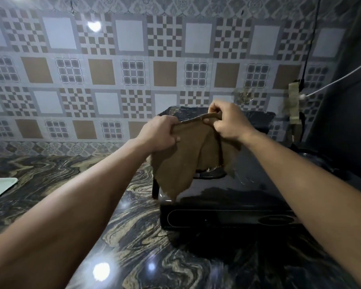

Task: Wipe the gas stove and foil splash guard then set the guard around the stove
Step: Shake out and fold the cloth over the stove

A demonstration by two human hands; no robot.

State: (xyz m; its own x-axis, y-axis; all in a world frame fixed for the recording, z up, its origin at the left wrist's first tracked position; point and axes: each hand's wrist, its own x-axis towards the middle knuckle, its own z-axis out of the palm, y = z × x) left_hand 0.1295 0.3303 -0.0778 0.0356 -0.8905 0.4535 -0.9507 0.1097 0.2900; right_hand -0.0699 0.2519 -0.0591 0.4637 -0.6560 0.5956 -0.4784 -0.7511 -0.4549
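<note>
Brown cloth [183, 161] held up over black gas stove [227, 197], spread between both hands. Left hand [161, 132] clenched on the cloth's left top corner; right hand [227, 122] pinching the top edge, fingers curled round it. Cloth hanging free, apparently just above the burner [208, 174]. Stove on marbled countertop [71, 195], close to tiled wall [113, 69]. No foil splash guard in view. Likely step: readying the cloth, wiping not yet begun. Next: bunch or fold, press flat to the stove top.

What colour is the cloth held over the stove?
Brown, plain with no pattern; the cloth shows clearly in the head view.
</note>
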